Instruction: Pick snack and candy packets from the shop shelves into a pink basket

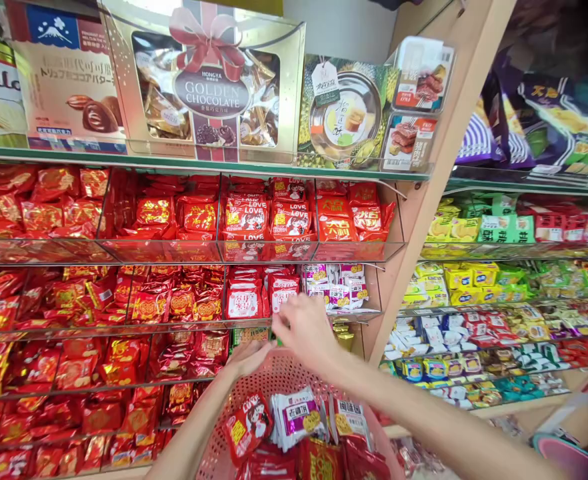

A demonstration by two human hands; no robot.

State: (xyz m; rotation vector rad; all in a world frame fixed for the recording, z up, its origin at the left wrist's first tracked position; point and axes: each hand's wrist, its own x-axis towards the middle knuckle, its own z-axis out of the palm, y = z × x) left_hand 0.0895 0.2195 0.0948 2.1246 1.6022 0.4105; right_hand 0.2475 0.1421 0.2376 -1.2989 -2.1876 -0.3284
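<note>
A pink perforated plastic basket hangs in front of me, with wrapped snacks inside: a red LOVE packet, a white and purple biscuit packet and a white packet on top of red ones. My left hand is closed at the basket's far rim, its fingers partly hidden. Just right of it and higher, my right hand has curled fingers in front of the shelf; what they hold, if anything, is hidden. Behind that hand lie red and white packets and purple and white packets.
Clear-fronted shelf bins of red packets fill the left. Boxed sweets, including a gold chocolate box, stand on the glass shelf above. A wooden upright separates another rack of colourful packets on the right.
</note>
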